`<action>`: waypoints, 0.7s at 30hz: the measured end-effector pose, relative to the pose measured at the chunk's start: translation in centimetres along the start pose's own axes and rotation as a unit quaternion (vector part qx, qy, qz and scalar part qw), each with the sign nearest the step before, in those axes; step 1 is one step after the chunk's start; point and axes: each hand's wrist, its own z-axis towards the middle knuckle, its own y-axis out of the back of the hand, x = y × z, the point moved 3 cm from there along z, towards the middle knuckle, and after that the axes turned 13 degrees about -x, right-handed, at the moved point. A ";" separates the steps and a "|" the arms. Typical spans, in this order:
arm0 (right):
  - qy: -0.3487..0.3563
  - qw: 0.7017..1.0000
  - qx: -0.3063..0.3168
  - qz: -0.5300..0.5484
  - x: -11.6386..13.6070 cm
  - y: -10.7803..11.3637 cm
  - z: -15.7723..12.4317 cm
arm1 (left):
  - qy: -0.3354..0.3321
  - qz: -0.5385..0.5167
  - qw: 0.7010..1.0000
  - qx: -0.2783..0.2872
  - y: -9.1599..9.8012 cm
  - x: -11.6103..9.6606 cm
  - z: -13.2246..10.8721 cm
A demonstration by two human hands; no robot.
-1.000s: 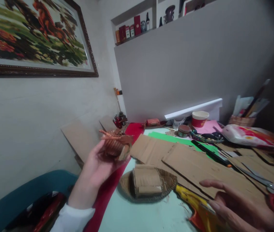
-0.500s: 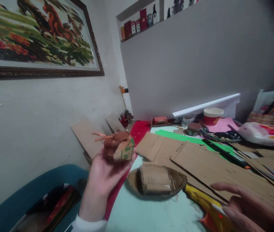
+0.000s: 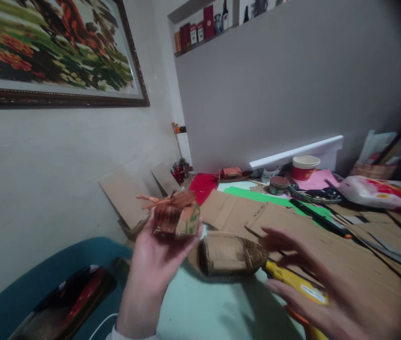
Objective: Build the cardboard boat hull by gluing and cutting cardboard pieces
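Note:
My left hand is raised over the table's left side, its fingers closed around a small cardboard model. The model has a reddish-brown ribbed side, a bare face with green print, and thin sticks jutting out to the left. Behind and right of it, a cardboard boat with a curved canopy rests on the pale green tabletop. A yellow hot glue gun lies with its nozzle close to the boat's right tip. Above the glue gun hovers my right hand, fingers apart and holding nothing, slightly blurred.
Flat cardboard sheets cover the right side, with a black cutter and scissors on them. Further back stand a paper cup, a round tin and another small boat. A blue-green chair is at lower left.
My right hand has moved left and up from the glue gun's handle side toward the boat, its fingers spreading. My left hand still holds the cardboard model, nearly unmoved.

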 end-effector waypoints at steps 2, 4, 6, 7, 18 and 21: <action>0.120 0.991 0.037 -0.041 3.9 -1.9 0.5 | 0.009 0.006 1.000 0.008 -0.1 0.4 -0.4; 0.192 0.979 0.057 -0.032 7.0 -3.8 1.3 | 0.023 0.013 0.999 0.023 -0.2 0.9 -0.7; 0.222 0.972 0.072 -0.024 8.9 -5.3 2.1 | 0.039 0.015 0.998 0.038 -0.3 1.3 -1.0; 0.230 0.970 0.079 -0.020 9.5 -5.8 2.5 | 0.047 0.018 0.998 0.046 -0.4 1.4 -1.2; 0.246 0.960 0.128 0.040 11.0 -6.7 3.3 | 0.056 0.070 0.994 0.064 0.1 1.8 -1.6; 0.193 0.974 0.100 0.062 10.8 -6.2 3.8 | 0.061 0.077 0.981 0.170 0.9 1.9 -1.3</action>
